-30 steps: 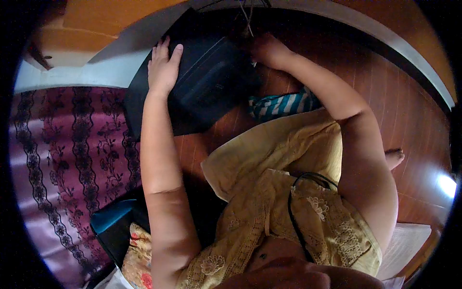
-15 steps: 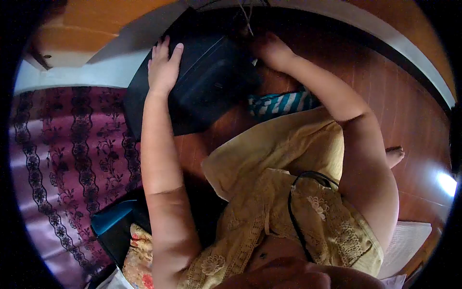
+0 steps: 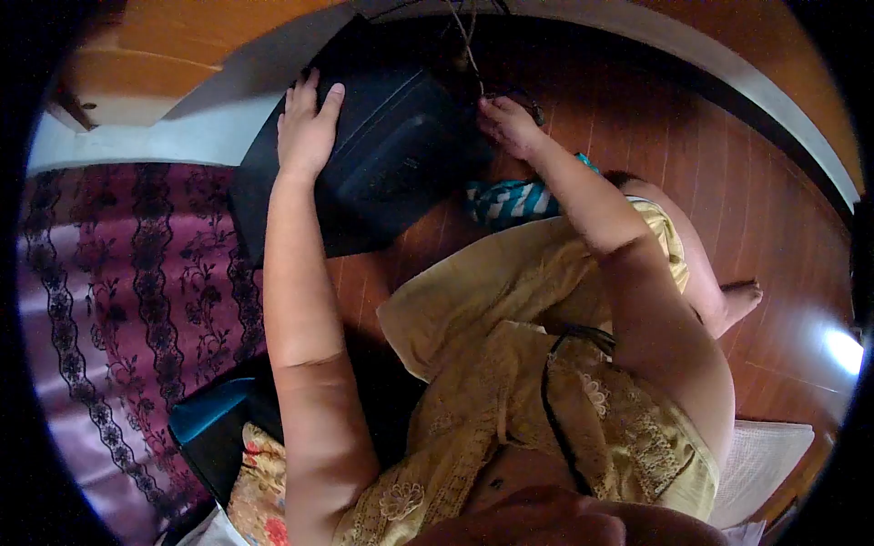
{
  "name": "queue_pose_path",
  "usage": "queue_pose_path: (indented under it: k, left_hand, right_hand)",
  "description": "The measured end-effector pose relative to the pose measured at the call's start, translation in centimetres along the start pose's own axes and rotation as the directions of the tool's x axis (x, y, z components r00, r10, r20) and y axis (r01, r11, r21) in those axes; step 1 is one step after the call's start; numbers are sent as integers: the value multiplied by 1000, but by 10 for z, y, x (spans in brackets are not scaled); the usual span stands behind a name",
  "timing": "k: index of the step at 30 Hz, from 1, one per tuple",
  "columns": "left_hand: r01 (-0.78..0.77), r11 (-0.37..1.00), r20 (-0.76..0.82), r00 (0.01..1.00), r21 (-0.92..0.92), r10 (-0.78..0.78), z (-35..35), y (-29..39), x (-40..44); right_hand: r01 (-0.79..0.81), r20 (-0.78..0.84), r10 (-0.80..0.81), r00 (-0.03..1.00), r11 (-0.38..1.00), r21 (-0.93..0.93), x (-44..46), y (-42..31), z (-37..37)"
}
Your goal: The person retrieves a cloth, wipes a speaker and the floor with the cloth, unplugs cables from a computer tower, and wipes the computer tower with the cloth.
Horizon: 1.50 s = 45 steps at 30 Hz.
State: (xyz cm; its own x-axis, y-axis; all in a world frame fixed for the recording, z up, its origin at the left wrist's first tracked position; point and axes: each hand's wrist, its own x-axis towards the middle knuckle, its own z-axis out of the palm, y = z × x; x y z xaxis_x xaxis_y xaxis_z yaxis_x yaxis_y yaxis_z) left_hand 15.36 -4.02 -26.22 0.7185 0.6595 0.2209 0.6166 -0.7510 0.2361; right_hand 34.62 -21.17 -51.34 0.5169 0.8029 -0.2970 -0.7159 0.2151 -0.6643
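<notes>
A large black box-shaped thing point(image 3: 391, 155) stands on the floor in the upper middle of the view; its exact kind is unclear. My left hand point(image 3: 309, 132) lies flat on its top, fingers stretched and thumb apart. Beyond its right side, my right hand point(image 3: 508, 126) is closed, with fingertips pinched at the lower end of a thin pale cable point(image 3: 469, 50) that hangs from above. Something dark and looped point(image 3: 535, 111) shows just behind that hand. A teal-and-white striped cloth point(image 3: 510, 204) lies on the floor below my right forearm.
A purple curtain with black lace patterns point(image 3: 146, 300) hangs at the left. Wooden furniture point(image 3: 155, 55) stands at the upper left. At the lower left are a black bag with blue trim point(image 3: 214, 409) and a floral cloth point(image 3: 259, 482). A pale mat point(image 3: 760, 469) lies lower right.
My right hand has come down and slightly back from the far side of the black box-shaped thing, and the pale cable now reaches its fingertips. My left hand has stayed in place.
</notes>
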Motion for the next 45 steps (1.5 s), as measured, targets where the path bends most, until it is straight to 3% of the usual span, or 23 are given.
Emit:
queue_pose_path:
  k: [12,18,20,23,30,32,38,45]
  left_hand:
    - [3,1000,11,1000,12,-3,1,-2,2]
    - [6,1000,20,1000,20,-6,-3,-2,2]
    - [9,1000,14,1000,22,-10,-1,-2,3]
    - [7,1000,8,1000,23,-7,-1,-1,1]
    - [0,1000,7,1000,4,0,0,-4,0]
    - [-3,1000,1,1000,0,3,1,-4,1]
    - [-9,1000,10,1000,-8,9,0,-6,3]
    - [36,999,13,999,-4,-36,-3,4,-1]
  right_hand:
    - [137,55,-132,990,987,-84,32,24,-25]
    - [190,-14,-193,981,974,-124,24,27,-18]
    - [200,29,-205,978,972,126,3,19,-2]
    - [180,-23,-179,984,959,220,0,26,0]
    - [184,18,-188,982,971,151,21,38,-8]
    - [141,-77,-135,988,987,79,14,35,-6]
    - [163,57,-176,983,969,188,8,35,-7]
    - [165,19,-174,985,960,224,15,27,1]
